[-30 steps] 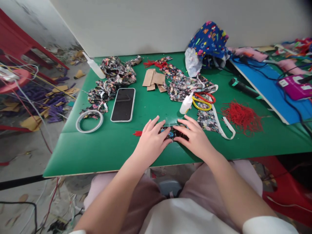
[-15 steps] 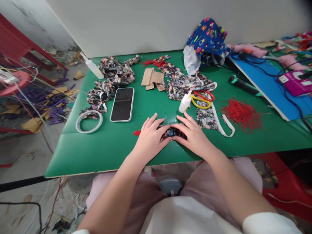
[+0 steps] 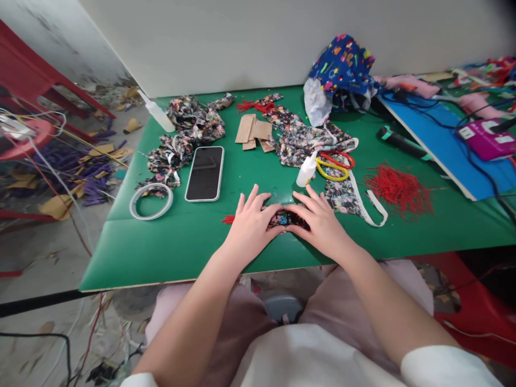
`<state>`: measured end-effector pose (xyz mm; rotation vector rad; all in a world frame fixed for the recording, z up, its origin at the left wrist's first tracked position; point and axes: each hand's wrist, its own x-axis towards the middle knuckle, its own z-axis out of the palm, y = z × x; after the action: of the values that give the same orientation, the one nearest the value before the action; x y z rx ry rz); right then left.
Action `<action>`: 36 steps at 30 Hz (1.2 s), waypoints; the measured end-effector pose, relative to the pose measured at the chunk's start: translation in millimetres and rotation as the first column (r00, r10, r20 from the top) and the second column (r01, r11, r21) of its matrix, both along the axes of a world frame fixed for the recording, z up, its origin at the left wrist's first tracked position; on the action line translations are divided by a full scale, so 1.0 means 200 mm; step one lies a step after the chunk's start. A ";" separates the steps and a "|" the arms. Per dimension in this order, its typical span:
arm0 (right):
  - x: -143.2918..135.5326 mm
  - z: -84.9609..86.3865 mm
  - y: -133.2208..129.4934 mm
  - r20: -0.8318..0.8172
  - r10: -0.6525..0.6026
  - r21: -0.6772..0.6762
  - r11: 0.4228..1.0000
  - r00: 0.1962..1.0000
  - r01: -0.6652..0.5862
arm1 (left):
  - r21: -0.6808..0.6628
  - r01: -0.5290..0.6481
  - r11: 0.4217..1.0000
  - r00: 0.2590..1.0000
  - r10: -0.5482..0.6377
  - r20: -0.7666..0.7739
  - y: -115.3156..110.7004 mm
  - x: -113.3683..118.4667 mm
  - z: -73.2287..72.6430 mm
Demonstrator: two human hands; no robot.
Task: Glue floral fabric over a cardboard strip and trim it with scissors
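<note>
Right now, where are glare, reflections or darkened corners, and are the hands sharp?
Head view: pale sheen on the green tabletop at left; reflection on the phone screen; dark upper right corner; left hand and right hand fairly sharp.

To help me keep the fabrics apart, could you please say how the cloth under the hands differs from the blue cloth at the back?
The floral cloth lies low under the left hand and right hand; the blue cloth stands heaped, untouched. The floral cloth's ground is black, the blue cloth's blue. Both carry multicoloured patterns.
</note>
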<state>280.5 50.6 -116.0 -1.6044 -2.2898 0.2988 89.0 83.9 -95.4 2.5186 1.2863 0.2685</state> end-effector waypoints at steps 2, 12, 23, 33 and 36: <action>0.01 -0.01 0.00 -0.020 -0.012 0.020 1.000 1.000 0.013 | 0.010 0.002 1.000 1.000 -0.002 0.009 0.00 -0.01 0.00; 0.04 0.02 0.00 0.030 -0.034 0.026 0.999 0.999 0.033 | -0.013 -0.020 1.000 1.000 0.020 -0.016 0.01 -0.09 0.00; 0.08 0.02 0.00 0.048 -0.047 0.044 0.998 0.998 0.045 | 0.022 -0.022 1.000 0.998 0.023 -0.063 0.00 -0.14 0.03; 0.15 0.01 0.00 -0.003 -0.053 0.079 0.995 0.999 0.053 | 0.002 -0.056 0.998 0.995 0.056 -0.081 0.03 -0.24 0.02; 0.15 0.00 -0.01 -0.008 -0.057 0.078 0.995 0.998 0.057 | 0.002 -0.059 0.998 0.995 0.059 -0.082 0.03 -0.25 0.02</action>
<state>310.4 49.2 -115.8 -1.6248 -2.2185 0.1977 39.8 89.2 -91.1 2.5181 1.3937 0.1790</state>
